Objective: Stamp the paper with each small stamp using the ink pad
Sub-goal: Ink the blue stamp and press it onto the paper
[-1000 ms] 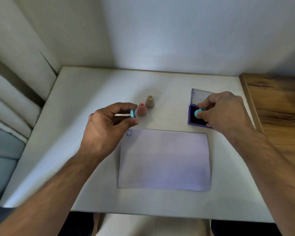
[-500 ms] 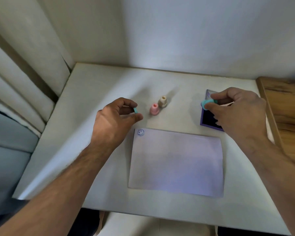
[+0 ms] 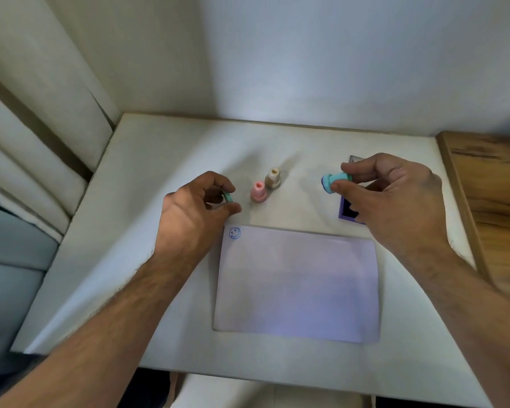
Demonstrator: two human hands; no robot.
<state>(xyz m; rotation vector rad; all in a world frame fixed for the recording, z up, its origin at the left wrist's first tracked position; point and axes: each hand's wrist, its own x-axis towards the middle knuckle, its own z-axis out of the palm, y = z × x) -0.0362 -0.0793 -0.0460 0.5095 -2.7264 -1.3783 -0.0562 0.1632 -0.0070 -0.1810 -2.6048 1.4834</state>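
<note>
A small teal stamp (image 3: 336, 181) is held in the air above the tabletop (image 3: 147, 201), tipped on its side so its round, ink-darkened face points left. It has a narrow neck and a wider, flared base. The right hand (image 3: 395, 198) holds it, with the thumb and the fingers (image 3: 354, 169) pinching its body from either side. The stamp hangs just left of the ink pad (image 3: 348, 212), a purple-framed case with a dark pad inside, mostly hidden beneath the right hand.

The left hand (image 3: 195, 213) is raised over the tabletop to the left, its thumb and forefinger pinching a thin teal cap (image 3: 228, 197), ring-shaped and seen on edge.

Between the two hands, two more small stamps stand upright on the tabletop. A pink stamp (image 3: 258, 192) is nearer the left hand, and a beige stamp (image 3: 273, 178) stands just behind and to the right of it, close beside it.

In front of the hands lies a sheet of pale paper (image 3: 298, 284), flat on the tabletop. Its top left corner carries one blue smiley-face print (image 3: 235, 232); the rest of the sheet is blank.

The tabletop is white and sits against a pale wall (image 3: 306, 54). A wooden surface (image 3: 495, 184) adjoins it on the right, and a light curtain (image 3: 27, 98) hangs on the left.
</note>
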